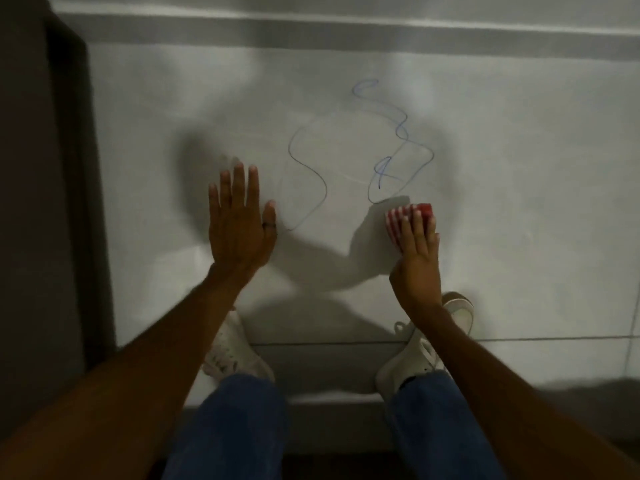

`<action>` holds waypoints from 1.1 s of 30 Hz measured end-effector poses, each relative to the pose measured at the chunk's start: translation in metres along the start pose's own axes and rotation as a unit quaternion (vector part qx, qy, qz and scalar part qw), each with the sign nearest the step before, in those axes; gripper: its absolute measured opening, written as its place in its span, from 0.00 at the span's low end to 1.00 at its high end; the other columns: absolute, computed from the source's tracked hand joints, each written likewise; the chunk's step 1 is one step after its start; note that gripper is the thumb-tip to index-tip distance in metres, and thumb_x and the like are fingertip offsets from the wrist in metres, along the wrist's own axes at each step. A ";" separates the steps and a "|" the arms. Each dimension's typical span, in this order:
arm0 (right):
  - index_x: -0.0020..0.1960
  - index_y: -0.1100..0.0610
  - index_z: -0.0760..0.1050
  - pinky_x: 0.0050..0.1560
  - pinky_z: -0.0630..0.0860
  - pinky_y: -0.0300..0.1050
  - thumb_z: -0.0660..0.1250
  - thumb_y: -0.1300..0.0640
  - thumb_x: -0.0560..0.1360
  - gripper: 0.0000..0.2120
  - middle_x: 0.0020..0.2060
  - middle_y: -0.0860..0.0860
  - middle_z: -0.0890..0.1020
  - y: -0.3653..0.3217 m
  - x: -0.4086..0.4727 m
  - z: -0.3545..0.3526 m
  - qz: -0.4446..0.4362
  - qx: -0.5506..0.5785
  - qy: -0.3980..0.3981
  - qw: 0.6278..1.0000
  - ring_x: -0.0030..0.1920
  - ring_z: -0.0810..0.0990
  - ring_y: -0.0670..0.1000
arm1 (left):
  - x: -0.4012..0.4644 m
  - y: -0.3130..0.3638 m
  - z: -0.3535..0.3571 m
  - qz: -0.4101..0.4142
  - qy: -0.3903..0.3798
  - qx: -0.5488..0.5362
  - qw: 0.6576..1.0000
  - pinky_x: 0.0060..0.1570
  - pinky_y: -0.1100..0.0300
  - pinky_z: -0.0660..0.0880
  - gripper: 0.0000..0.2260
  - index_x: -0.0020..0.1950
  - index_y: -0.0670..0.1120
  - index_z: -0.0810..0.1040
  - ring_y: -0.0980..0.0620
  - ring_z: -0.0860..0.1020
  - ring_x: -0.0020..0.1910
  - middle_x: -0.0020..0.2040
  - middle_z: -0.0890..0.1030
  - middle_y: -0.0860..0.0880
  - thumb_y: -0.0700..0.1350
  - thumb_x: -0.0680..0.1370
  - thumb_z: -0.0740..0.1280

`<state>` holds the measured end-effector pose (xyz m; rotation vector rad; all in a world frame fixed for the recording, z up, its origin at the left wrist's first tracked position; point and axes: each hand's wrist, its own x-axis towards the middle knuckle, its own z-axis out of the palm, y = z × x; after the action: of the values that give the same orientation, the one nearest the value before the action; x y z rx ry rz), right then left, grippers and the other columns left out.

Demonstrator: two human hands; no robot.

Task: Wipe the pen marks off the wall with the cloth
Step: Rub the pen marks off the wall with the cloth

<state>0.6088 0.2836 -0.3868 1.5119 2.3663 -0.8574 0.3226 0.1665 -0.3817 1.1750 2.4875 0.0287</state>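
Both my arms reach far forward. My left hand [239, 223] is spread flat, fingers apart and pointing away. My right hand [417, 251] presses down, fingers together, slightly curled.

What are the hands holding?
The right hand presses a red-and-white striped cloth flat against the wall, fingers on top. The left hand holds nothing, resting open on the wall.

Below you, your two white sneakers [239, 351] and blue jeans [228, 427], a dark doorframe [52, 202] at left.
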 end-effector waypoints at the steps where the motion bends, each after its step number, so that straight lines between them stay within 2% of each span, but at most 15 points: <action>1: 0.86 0.57 0.51 0.87 0.42 0.62 0.62 0.72 0.78 0.41 0.87 0.57 0.49 0.007 0.008 0.006 0.004 -0.001 0.013 1.000 0.87 0.41 0.61 | 0.013 -0.003 0.011 -0.010 0.014 -0.003 1.000 0.86 0.39 0.48 0.30 0.88 0.43 0.53 0.36 0.52 0.87 0.88 0.53 0.40 0.55 0.88 0.51; 5: 0.86 0.59 0.52 0.87 0.44 0.63 0.63 0.71 0.76 0.42 0.87 0.59 0.50 0.030 0.053 0.023 0.029 0.021 0.058 0.998 0.87 0.43 0.64 | 0.061 -0.021 0.049 -0.034 0.066 -0.013 0.997 0.86 0.38 0.49 0.29 0.87 0.42 0.54 0.35 0.52 0.87 0.88 0.55 0.39 0.53 0.88 0.51; 7: 0.86 0.61 0.50 0.87 0.46 0.65 0.62 0.61 0.80 0.38 0.86 0.61 0.50 0.035 0.074 0.030 0.007 0.016 0.063 0.998 0.87 0.44 0.64 | 0.077 -0.032 0.065 -0.030 0.079 -0.011 0.996 0.86 0.38 0.49 0.29 0.87 0.42 0.55 0.35 0.52 0.87 0.88 0.55 0.39 0.52 0.88 0.51; 10: 0.86 0.60 0.47 0.88 0.43 0.59 0.51 0.46 0.84 0.36 0.87 0.59 0.49 0.035 0.099 0.035 -0.012 -0.024 0.091 0.995 0.87 0.44 0.61 | 0.087 -0.043 0.083 -0.023 0.123 0.013 0.992 0.86 0.38 0.50 0.27 0.88 0.44 0.55 0.36 0.54 0.87 0.88 0.55 0.40 0.53 0.89 0.49; 12: 0.87 0.57 0.47 0.88 0.45 0.58 0.46 0.41 0.85 0.35 0.87 0.57 0.50 0.035 0.120 0.033 -0.023 -0.064 0.115 0.991 0.88 0.46 0.58 | 0.087 -0.045 0.092 -0.017 0.160 0.036 0.986 0.85 0.40 0.51 0.27 0.88 0.46 0.55 0.38 0.55 0.87 0.88 0.57 0.41 0.54 0.89 0.48; 15: 0.87 0.53 0.48 0.87 0.49 0.60 0.46 0.43 0.86 0.32 0.87 0.56 0.52 0.035 0.168 0.015 -0.061 -0.105 0.149 0.981 0.88 0.49 0.58 | 0.090 -0.047 0.097 -0.014 0.191 0.043 0.980 0.86 0.40 0.53 0.26 0.88 0.48 0.55 0.40 0.56 0.87 0.88 0.58 0.42 0.54 0.90 0.49; 19: 0.87 0.54 0.49 0.87 0.50 0.62 0.47 0.45 0.87 0.30 0.87 0.56 0.52 0.025 0.213 -0.009 -0.048 -0.099 0.150 0.983 0.88 0.48 0.58 | 0.090 -0.049 0.099 -0.009 0.208 0.044 0.977 0.86 0.40 0.53 0.26 0.87 0.48 0.56 0.40 0.57 0.87 0.87 0.58 0.42 0.54 0.89 0.49; 22: 0.87 0.50 0.49 0.86 0.52 0.62 0.47 0.47 0.87 0.29 0.88 0.54 0.51 0.023 0.159 0.013 -0.069 -0.112 0.159 0.978 0.88 0.46 0.57 | 0.090 -0.050 0.099 -0.010 0.217 0.047 0.975 0.85 0.41 0.54 0.26 0.87 0.48 0.57 0.40 0.58 0.86 0.87 0.60 0.42 0.54 0.89 0.49; 25: 0.87 0.49 0.48 0.86 0.51 0.61 0.45 0.44 0.87 0.29 0.88 0.52 0.47 0.026 0.049 0.071 -0.117 -0.110 0.096 0.982 0.88 0.44 0.56 | 0.088 -0.048 0.097 -0.006 0.204 0.034 0.978 0.85 0.40 0.54 0.27 0.87 0.47 0.58 0.38 0.58 0.86 0.87 0.60 0.41 0.55 0.89 0.48; 27: 0.86 0.51 0.51 0.85 0.55 0.61 0.45 0.42 0.87 0.30 0.87 0.51 0.49 0.031 0.032 0.086 -0.130 -0.119 0.076 0.981 0.88 0.45 0.54 | 0.088 -0.048 0.097 -0.007 0.206 0.024 0.978 0.85 0.39 0.54 0.27 0.87 0.46 0.59 0.38 0.59 0.86 0.87 0.61 0.40 0.54 0.89 0.50; 29: 0.86 0.51 0.53 0.85 0.57 0.61 0.48 0.44 0.86 0.30 0.87 0.51 0.53 0.033 0.073 0.071 -0.139 -0.134 0.086 0.977 0.88 0.48 0.54 | 0.089 -0.047 0.096 -0.006 0.207 0.021 0.978 0.85 0.39 0.54 0.27 0.87 0.46 0.59 0.38 0.59 0.86 0.87 0.61 0.41 0.54 0.88 0.51; 31: 0.87 0.49 0.51 0.86 0.55 0.60 0.49 0.47 0.86 0.30 0.87 0.51 0.53 0.024 0.132 0.041 -0.137 -0.135 0.107 0.975 0.88 0.48 0.55 | 0.091 -0.045 0.096 -0.013 0.208 0.017 0.978 0.85 0.39 0.54 0.27 0.86 0.46 0.60 0.39 0.58 0.86 0.87 0.61 0.41 0.54 0.88 0.51; 33: 0.87 0.51 0.49 0.86 0.52 0.61 0.48 0.46 0.86 0.30 0.87 0.53 0.53 0.012 0.193 0.010 -0.109 -0.116 0.128 0.979 0.88 0.48 0.56 | 0.091 -0.045 0.096 -0.016 0.205 0.018 0.978 0.85 0.39 0.54 0.27 0.86 0.46 0.60 0.39 0.58 0.86 0.86 0.61 0.41 0.54 0.88 0.51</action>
<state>0.5305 0.4289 -0.4886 1.3590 2.7425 -0.4234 0.2711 0.1917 -0.5093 1.2476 2.8722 0.2430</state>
